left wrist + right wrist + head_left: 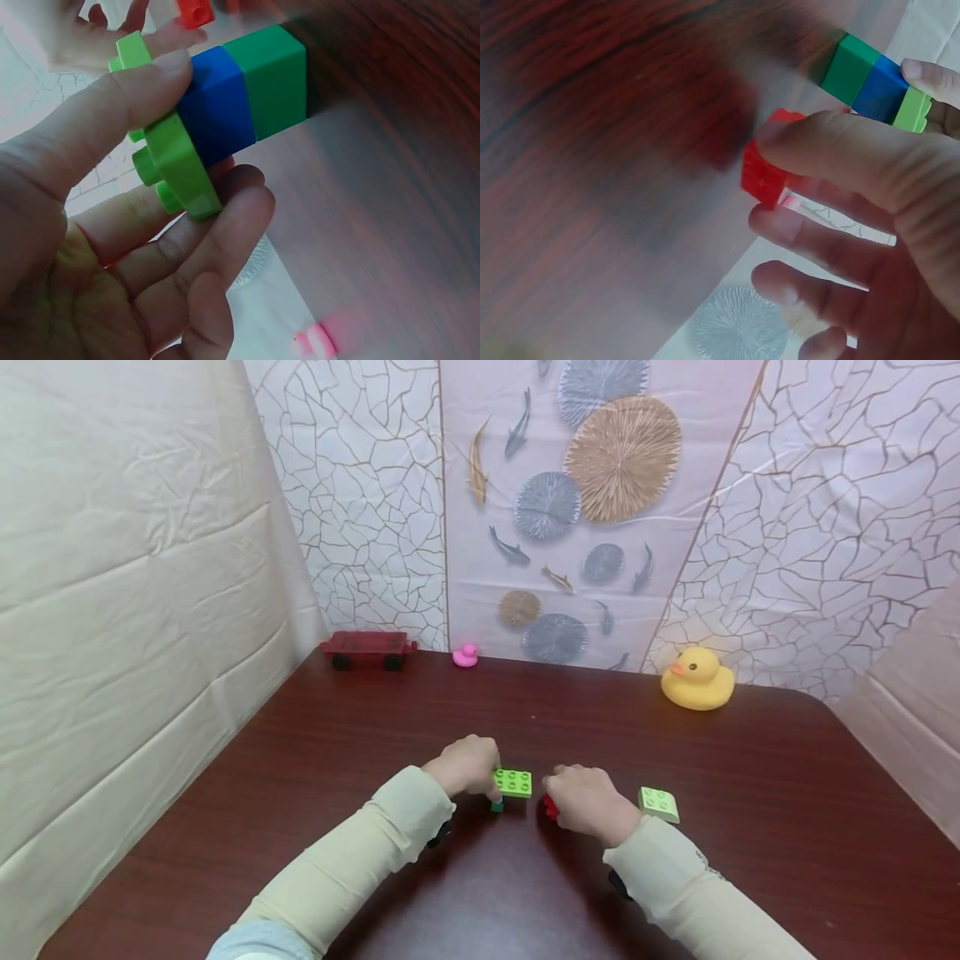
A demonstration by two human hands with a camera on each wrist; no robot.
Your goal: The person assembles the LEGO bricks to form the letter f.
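My left hand [468,764] pinches a small stack of toy building bricks between thumb and fingers. On its top sits a lime-green brick [514,782] with studs, wider than a blue brick [217,101] below it. The lowest piece is a dark green brick [277,82], right at the tabletop. My right hand [588,797] pinches a red brick [761,174] by its thumb and fingers, low over the table and a short way right of the stack. Part of the red brick is hidden behind the thumb.
A pale green brick [658,804] lies on the brown table [360,877], right of the right hand. Along the back edge stand a red toy wagon [367,647], a small pink duck [466,656] and a larger yellow duck [697,681]. Patterned cloth hangs behind.
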